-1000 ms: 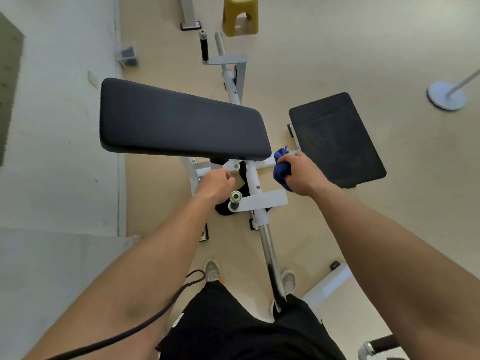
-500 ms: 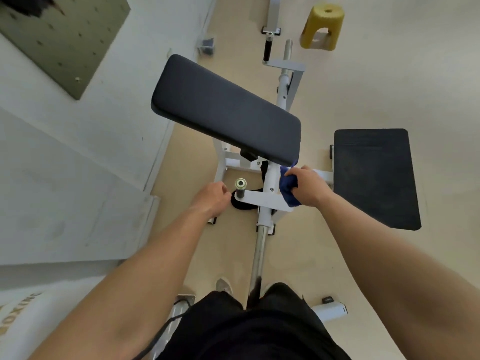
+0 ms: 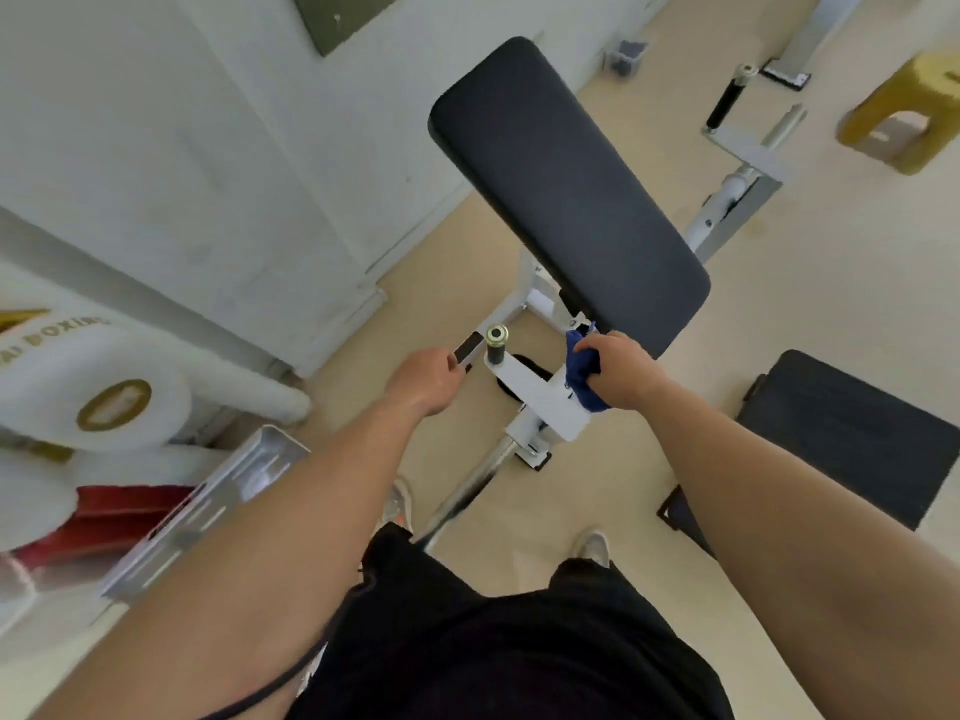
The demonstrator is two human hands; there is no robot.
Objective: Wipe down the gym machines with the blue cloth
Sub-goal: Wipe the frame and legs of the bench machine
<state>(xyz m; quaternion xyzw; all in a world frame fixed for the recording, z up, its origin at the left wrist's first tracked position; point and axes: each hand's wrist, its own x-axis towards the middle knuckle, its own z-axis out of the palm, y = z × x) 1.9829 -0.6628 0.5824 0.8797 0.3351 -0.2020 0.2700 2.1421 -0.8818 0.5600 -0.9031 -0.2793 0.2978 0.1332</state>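
Wiping is seemingly being done on the white frame (image 3: 540,402) below the black pad (image 3: 566,194), the blue cloth (image 3: 582,371) being gripped in the right hand (image 3: 623,374) against the metal. The left hand (image 3: 423,381) is curled beside the weight peg (image 3: 496,345); whether anything is held cannot be told. The cloth could be snagged on the frame's edges if dragged hard.

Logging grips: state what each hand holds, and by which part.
The right hand grips the blue cloth, bunched in its fingers, against the machine's white frame bracket. The left hand has curled fingers; whether it holds anything cannot be told.
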